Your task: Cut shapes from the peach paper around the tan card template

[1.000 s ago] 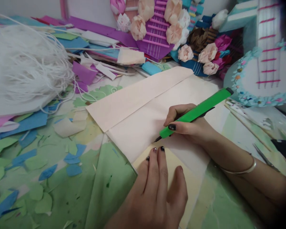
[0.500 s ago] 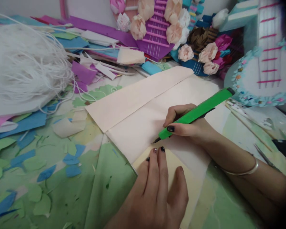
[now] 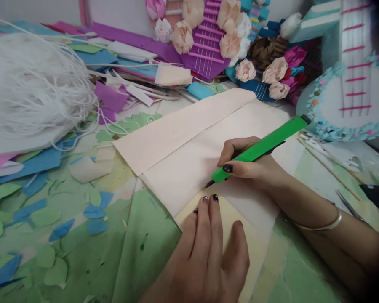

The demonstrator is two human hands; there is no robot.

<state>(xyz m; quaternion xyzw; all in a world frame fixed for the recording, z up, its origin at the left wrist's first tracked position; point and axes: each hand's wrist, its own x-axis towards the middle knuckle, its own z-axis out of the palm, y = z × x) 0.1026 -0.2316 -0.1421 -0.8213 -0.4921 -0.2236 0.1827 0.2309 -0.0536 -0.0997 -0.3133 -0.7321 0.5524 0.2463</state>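
My right hand [image 3: 249,164] is closed around a green pen [image 3: 262,145], its dark tip at the top corner of a pale yellow piece of paper [image 3: 255,235]. Flat on that yellow piece lies my left hand [image 3: 205,248], fingers stretched out, pressing it against a larger cream sheet [image 3: 183,176]. The far edge of the sheet carries a folded-over or separate peach strip [image 3: 183,130]; I cannot tell which. Part of the yellow piece is hidden under my left hand.
A tangle of white cord [image 3: 41,84] lies at the left, above blue and green paper scraps [image 3: 44,214]. Decorated paper guitars [image 3: 205,38] and a light-blue guitar-like model [image 3: 353,92] stand at the back. Scissors [image 3: 350,204] and thin sticks [image 3: 331,168] lie at the right.
The pen tip has shifted very slightly up and to the right, along with my right hand. My left hand and the papers have stayed in place.
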